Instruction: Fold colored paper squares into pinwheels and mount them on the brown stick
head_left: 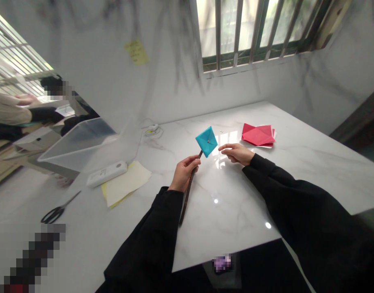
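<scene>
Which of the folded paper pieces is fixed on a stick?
The blue one, pinned to the stick in the left hand. The red ones lie flat on the table.

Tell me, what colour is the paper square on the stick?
The paper square is turquoise blue, seen clearly in the head view.

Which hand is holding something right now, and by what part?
The left hand grips the blue paper pinwheel by its dark stick, near the top. The right hand holds nothing.
</scene>
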Available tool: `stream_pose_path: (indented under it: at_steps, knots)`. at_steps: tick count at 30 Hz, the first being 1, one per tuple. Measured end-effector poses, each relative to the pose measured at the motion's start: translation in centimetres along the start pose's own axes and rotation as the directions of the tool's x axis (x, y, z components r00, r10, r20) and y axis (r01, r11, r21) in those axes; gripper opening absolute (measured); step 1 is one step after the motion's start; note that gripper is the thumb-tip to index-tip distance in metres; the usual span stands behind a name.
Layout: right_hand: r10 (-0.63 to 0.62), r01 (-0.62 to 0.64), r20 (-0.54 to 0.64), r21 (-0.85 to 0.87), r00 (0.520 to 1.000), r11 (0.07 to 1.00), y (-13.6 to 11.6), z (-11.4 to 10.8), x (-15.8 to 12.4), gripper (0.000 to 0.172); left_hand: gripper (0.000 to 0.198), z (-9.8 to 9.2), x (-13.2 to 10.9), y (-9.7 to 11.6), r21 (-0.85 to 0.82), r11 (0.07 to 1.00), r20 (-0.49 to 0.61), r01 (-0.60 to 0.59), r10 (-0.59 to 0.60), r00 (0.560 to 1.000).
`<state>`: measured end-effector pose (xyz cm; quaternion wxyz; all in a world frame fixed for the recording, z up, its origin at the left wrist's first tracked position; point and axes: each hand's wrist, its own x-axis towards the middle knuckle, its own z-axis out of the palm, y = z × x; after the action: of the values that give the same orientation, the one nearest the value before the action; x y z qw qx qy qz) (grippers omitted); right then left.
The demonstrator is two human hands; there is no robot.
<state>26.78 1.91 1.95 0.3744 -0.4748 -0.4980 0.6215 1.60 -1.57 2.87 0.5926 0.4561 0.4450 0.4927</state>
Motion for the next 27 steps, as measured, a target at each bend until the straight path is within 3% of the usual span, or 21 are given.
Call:
stream_pose_path:
  at_steps: [2,4,7,9,11,12,13,14,15,16,17,18,19,21,22,23,25,27]
  knots:
    - [-0.031,0.03,-0.189,-0.009,0.981,1.0,0.0,-0.5,0.3,0.045,0.042,0.0,0.0,-0.1,0.002,1.0,0.005,-0.005,0.005,1.0]
    - [-0.065,0.052,-0.306,-0.049,0.95,0.997,0.0,-0.8,0.4,0.061,0.041,0.0,0.1,-0.1,0.001,1.0,0.012,-0.008,0.008,1.0]
    - [-0.141,0.081,-0.383,-0.17,0.913,0.982,0.2,-0.7,0.6,0.082,0.042,0.0,0.1,-0.2,-0.004,1.0,0.016,-0.008,0.008,1.0]
    - [-0.196,0.108,-0.371,-0.244,0.908,0.964,0.1,-0.4,0.4,0.088,0.042,0.0,0.0,-0.2,-0.004,1.0,0.016,-0.007,0.007,1.0]
    - [-0.179,0.122,-0.185,-0.285,0.966,0.951,-0.3,0.0,-0.3,0.079,0.042,0.1,0.0,-0.1,-0.003,1.0,0.011,-0.005,0.005,1.0]
    - [-0.112,0.113,0.022,-0.302,0.994,0.947,-0.6,0.2,-0.8,0.072,0.042,0.1,0.0,-0.1,-0.005,1.0,0.006,-0.003,0.003,1.0]
    - [0.003,0.097,0.295,-0.324,0.956,0.941,-0.9,0.5,-1.4,0.065,0.042,0.1,0.0,-0.1,-0.007,1.0,0.001,-0.001,0.001,1.0]
    - [0.145,0.081,0.568,-0.353,0.81,0.932,-1.2,0.9,-2.1,0.061,0.042,0.1,0.0,-0.1,-0.008,1.0,-0.004,0.0,0.0,1.0]
    - [0.263,0.073,0.76,-0.376,0.594,0.924,-1.5,1.2,-2.6,0.059,0.042,0.1,0.0,-0.1,-0.01,1.0,-0.007,0.0,0.0,1.0]
    - [0.322,0.071,0.854,-0.382,0.41,0.922,-1.6,1.6,-3.1,0.06,0.042,0.1,0.0,-0.1,-0.01,1.0,-0.008,-0.001,0.001,1.0]
    - [0.326,0.071,0.888,-0.367,0.324,0.928,-1.6,1.9,-3.3,0.06,0.042,0.0,0.0,-0.2,-0.009,1.0,-0.007,-0.004,0.003,1.0]
    - [0.296,0.074,0.89,-0.34,0.347,0.937,-1.4,2.1,-3.2,0.06,0.041,0.0,0.0,-0.2,-0.007,1.0,-0.003,-0.005,0.005,1.0]
    - [0.241,0.076,0.857,-0.308,0.456,0.948,-1.2,2.1,-3.0,0.059,0.042,0.0,0.0,-0.2,-0.006,1.0,0.001,-0.006,0.006,1.0]
    - [0.12,0.062,0.654,-0.248,0.747,0.967,-0.5,1.8,-2.0,0.052,0.042,0.0,0.0,-0.1,-0.005,1.0,0.004,-0.005,0.005,1.0]
    - [0.078,0.044,0.51,-0.223,0.857,0.974,-0.2,1.5,-1.5,0.047,0.043,0.0,0.0,-0.1,-0.004,1.0,0.003,-0.002,0.002,1.0]
    - [0.051,0.022,0.358,-0.198,0.932,0.98,0.0,1.1,-0.9,0.041,0.043,0.0,0.0,-0.1,-0.003,1.0,0.002,0.001,-0.001,1.0]
    - [0.023,-0.012,0.082,-0.138,0.996,0.99,0.2,0.2,-0.1,0.031,0.043,0.0,0.0,-0.1,-0.003,1.0,0.0,0.004,-0.004,1.0]
    - [0.0,-0.013,-0.127,-0.103,0.992,0.995,0.0,-0.5,0.2,0.03,0.042,0.0,0.0,-0.1,-0.007,1.0,0.001,0.006,-0.006,1.0]
